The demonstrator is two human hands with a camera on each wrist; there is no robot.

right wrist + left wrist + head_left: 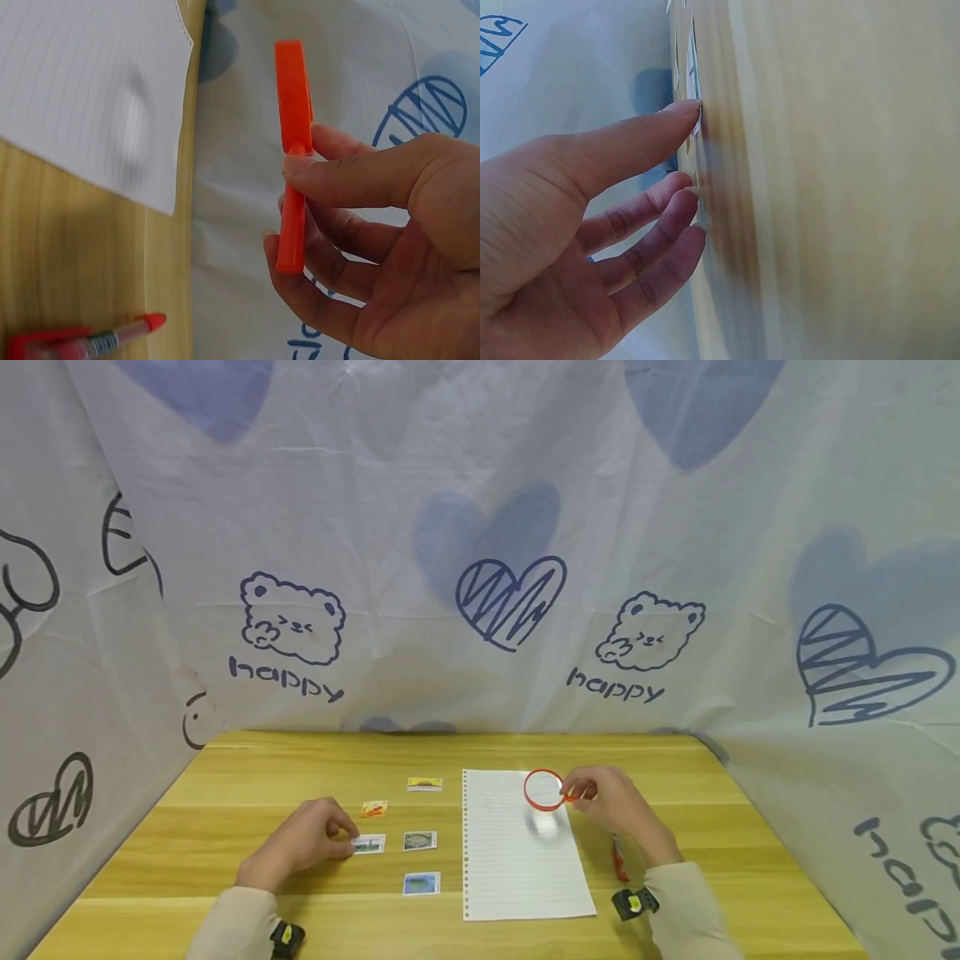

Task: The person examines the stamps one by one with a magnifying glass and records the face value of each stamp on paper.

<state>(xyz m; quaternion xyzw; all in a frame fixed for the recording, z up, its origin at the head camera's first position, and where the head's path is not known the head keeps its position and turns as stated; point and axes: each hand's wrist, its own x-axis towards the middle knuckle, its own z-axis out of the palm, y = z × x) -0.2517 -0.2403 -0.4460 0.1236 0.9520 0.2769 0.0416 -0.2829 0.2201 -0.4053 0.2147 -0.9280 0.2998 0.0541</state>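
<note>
My right hand [611, 802] holds a red-rimmed magnifying glass [527, 795] by its handle above the upper right of a lined sheet of paper [517, 877]. In the right wrist view the orange-red handle [293, 232] lies between thumb and fingers, with the lens rim edge-on. My left hand [303, 839] rests at a small stamp-like picture [370, 843] on the table; in the left wrist view its thumb tip touches the picture's edge [694, 67], with the other fingers loosely bent. Faint writing [502, 806] shows near the top of the sheet.
More small pictures lie left of the paper: a yellow one [424, 784], an orange one [374, 809], a grey-green one [420, 841] and a blue one [422, 883]. A red pen [112, 341] lies right of the sheet. A printed cloth [405, 693] hangs behind the wooden table [300, 760].
</note>
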